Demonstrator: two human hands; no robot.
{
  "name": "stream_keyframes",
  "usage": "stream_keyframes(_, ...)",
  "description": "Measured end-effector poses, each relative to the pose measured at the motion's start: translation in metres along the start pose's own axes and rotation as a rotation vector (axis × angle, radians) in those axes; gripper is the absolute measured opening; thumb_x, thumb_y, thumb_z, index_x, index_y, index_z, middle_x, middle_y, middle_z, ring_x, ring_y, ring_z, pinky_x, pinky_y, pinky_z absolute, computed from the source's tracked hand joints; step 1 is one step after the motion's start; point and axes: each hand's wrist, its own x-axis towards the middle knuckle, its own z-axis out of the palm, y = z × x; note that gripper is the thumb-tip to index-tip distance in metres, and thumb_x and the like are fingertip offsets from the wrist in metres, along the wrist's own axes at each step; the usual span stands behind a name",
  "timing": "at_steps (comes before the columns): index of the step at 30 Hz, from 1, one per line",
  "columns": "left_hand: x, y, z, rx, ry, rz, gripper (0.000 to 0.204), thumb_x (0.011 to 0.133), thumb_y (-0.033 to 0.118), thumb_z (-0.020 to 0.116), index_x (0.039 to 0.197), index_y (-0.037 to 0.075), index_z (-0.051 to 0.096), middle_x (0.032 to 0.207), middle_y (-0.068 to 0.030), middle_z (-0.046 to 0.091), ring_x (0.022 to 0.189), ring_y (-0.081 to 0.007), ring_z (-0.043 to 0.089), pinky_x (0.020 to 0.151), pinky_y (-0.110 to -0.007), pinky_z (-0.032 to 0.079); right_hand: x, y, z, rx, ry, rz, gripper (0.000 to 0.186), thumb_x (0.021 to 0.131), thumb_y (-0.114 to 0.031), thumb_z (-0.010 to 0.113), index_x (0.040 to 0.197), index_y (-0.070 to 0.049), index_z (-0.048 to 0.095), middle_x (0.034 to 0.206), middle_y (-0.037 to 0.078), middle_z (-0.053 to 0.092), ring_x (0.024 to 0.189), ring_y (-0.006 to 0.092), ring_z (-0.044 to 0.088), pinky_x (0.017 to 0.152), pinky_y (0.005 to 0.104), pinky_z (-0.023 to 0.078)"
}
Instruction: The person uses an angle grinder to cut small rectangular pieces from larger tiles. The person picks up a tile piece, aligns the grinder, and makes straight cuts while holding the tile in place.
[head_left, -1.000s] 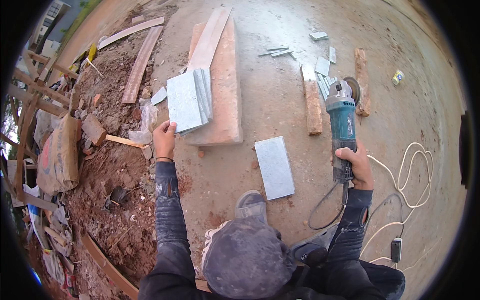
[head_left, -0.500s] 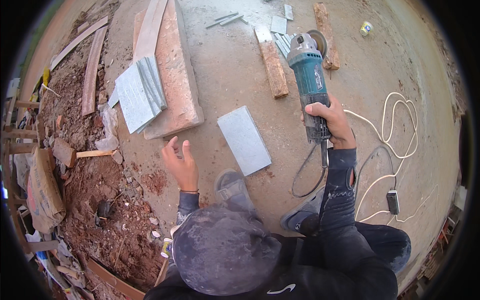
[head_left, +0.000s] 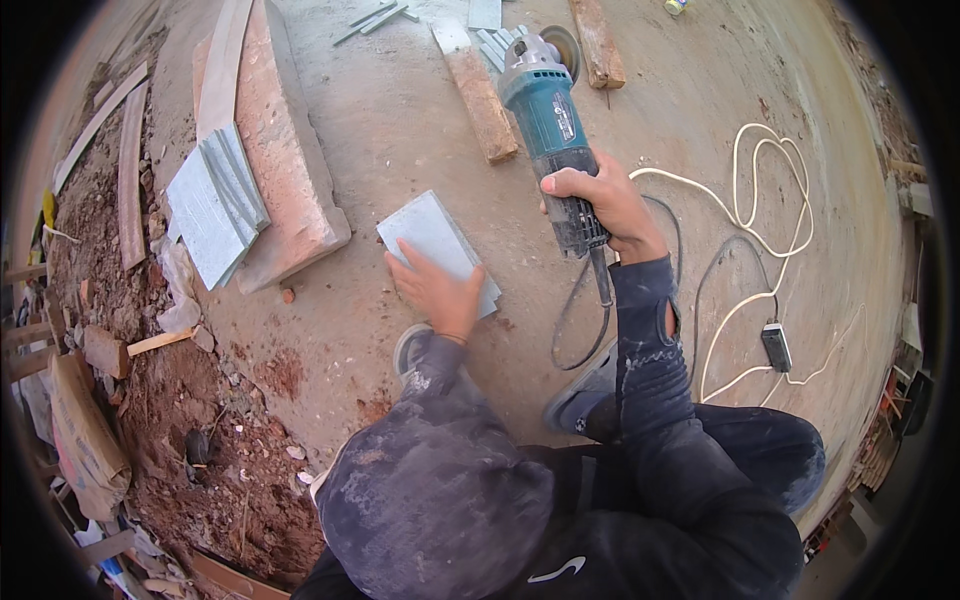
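My right hand (head_left: 610, 205) is wrapped around the black rear body of a teal angle grinder (head_left: 555, 120), which is raised off the ground with its disc at the far end. My left hand (head_left: 437, 290) lies across a small stack of grey-green stone tiles (head_left: 432, 225) on the ground. Its fingers are spread toward the stack's left side and its thumb reaches the right edge; part of the tiles is hidden beneath it. Further left, more tiles (head_left: 210, 205) lean fanned out on a long reddish slab (head_left: 285, 150).
Wooden blocks (head_left: 475, 95) and cut tile strips (head_left: 375, 20) lie at the far side. A white cable (head_left: 735, 215) loops on the right near a black connector box (head_left: 776, 347). Rubble and red soil (head_left: 240, 440) cover the left, beside a paper sack (head_left: 90, 440).
My left hand has moved right from beside the slab and come down onto the tile stack. My right hand still holds the grinder. The whole view has shifted.
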Motion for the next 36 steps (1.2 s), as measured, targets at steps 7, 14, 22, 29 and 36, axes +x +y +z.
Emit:
stream_keyframes(7, 0.013, -0.015, -0.051, -0.601, -0.183, -0.001, 0.112, 0.067, 0.03, 0.077, 0.153, -0.002, 0.014, 0.152, -0.0327, 0.02, 0.142, -0.0453, 0.026, 0.115, -0.055, 0.024, -0.002, -0.002, -0.003, 0.045, -0.015, 0.004, 0.045, 0.071, -0.023, 0.078, 0.107, -0.002, 0.061, 0.084, 0.002, 0.061, 0.068, 0.0101, 0.056, 0.061, 0.0248, 0.045)
stream_keyframes(14, 0.04, 0.011, -0.115, -2.056, -0.766, -0.091, 0.105, 0.073, 0.059, 0.064, 0.157, 0.016, 0.018, 0.158, -0.0272, 0.017, 0.145, -0.0497, 0.016, 0.116, -0.065, 0.018, -0.004, -0.012, -0.004, 0.096, -0.003, -0.012, 0.049, 0.073, -0.02, 0.078, 0.112, 0.001, 0.057, 0.087, 0.005, 0.061, 0.069, 0.0129, 0.064, 0.061, 0.0246, 0.051)
stream_keyframes(22, 0.069, 0.038, -0.121, -2.186, -0.827, -0.005, 0.105, 0.077, 0.071, 0.059, 0.158, 0.021, 0.016, 0.162, -0.0208, 0.012, 0.149, -0.0427, 0.009, 0.116, -0.068, 0.007, -0.009, -0.015, -0.009, 0.085, 0.022, -0.015, 0.044, 0.074, -0.018, 0.078, 0.107, 0.0, 0.057, 0.083, 0.005, 0.061, 0.066, 0.0134, 0.064, 0.06, 0.0249, 0.052)
stream_keyframes(29, 0.074, 0.041, -0.123, -2.303, -0.899, 0.018, 0.098, 0.08, 0.068, 0.057, 0.157, 0.022, 0.019, 0.162, -0.0183, 0.013, 0.149, -0.0422, 0.009, 0.116, -0.07, 0.006, -0.011, -0.016, -0.008, 0.086, -0.004, -0.008, 0.041, 0.075, -0.019, 0.076, 0.105, 0.001, 0.057, 0.079, 0.007, 0.064, 0.064, 0.0129, 0.063, 0.058, 0.0251, 0.052)
stream_keyframes(36, 0.076, 0.04, -0.122, -2.355, -0.841, -0.046, 0.088, 0.083, 0.062, 0.055, 0.156, 0.024, 0.024, 0.162, -0.0162, 0.017, 0.149, -0.0434, 0.01, 0.116, -0.071, 0.003, -0.011, -0.017, -0.004, 0.049, -0.005, -0.007, 0.042, 0.074, -0.021, 0.076, 0.105, 0.001, 0.057, 0.078, 0.008, 0.064, 0.061, 0.0127, 0.062, 0.056, 0.0246, 0.051)
